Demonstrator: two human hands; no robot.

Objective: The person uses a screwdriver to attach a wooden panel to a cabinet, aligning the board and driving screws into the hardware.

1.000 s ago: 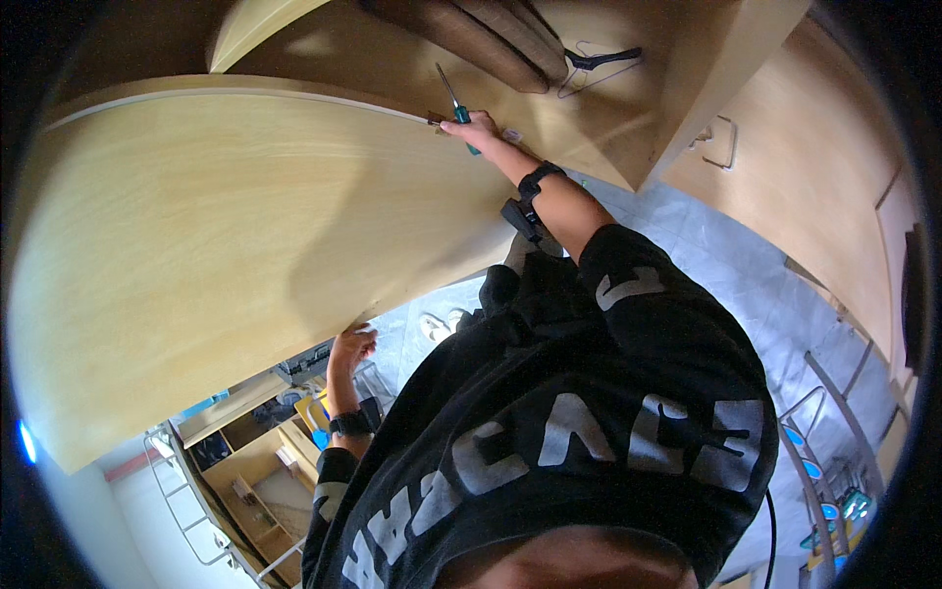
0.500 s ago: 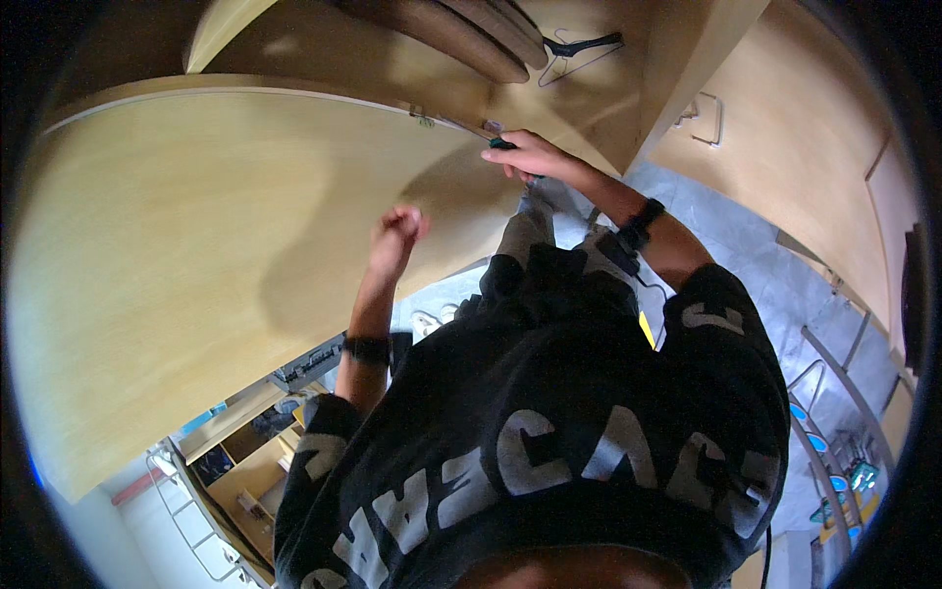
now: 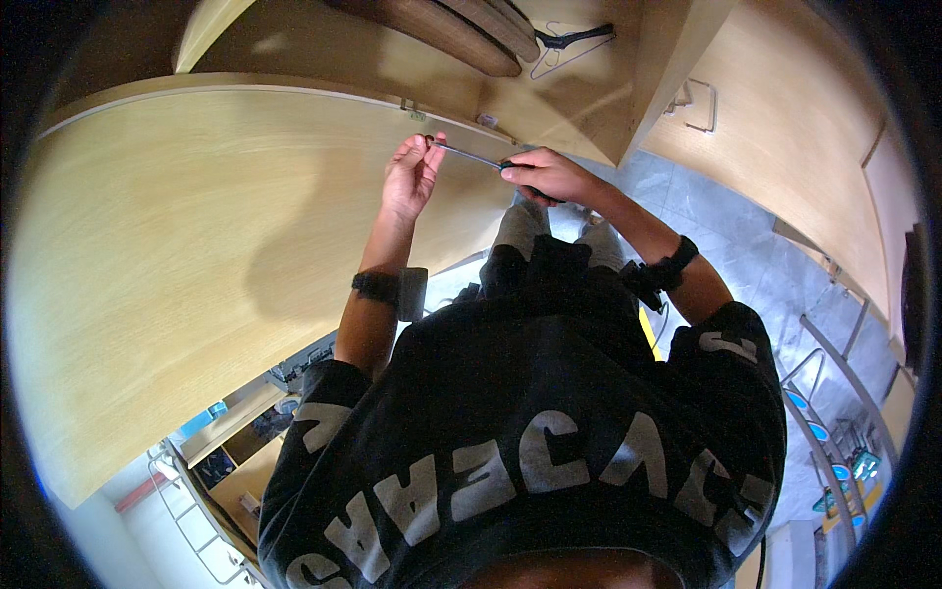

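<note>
My right hand (image 3: 551, 177) is wrapped round the dark handle of a screwdriver (image 3: 471, 155), its thin metal shaft pointing left. At the shaft's tip, my left hand (image 3: 410, 179) has thumb and fingers pinched together; whatever they hold is too small to name. Both hands are in front of the large pale wooden door (image 3: 196, 216). Just beyond the left fingers, a small metal fitting (image 3: 414, 113) sits at the door's far edge. A small light-coloured piece (image 3: 487, 121) lies on the cabinet edge to the right of it.
Past the door is an open wooden cabinet (image 3: 579, 113) with a black hanger (image 3: 574, 39) and brown rolled or folded items (image 3: 466, 34). Another wooden door (image 3: 785, 128) with a metal handle (image 3: 708, 106) stands at right. Metal ladder rails (image 3: 849, 412) are at the lower right.
My left hand has moved up and right to the screwdriver's tip. The right hand has come slightly down and right, and the screwdriver has swung away from the fitting.
</note>
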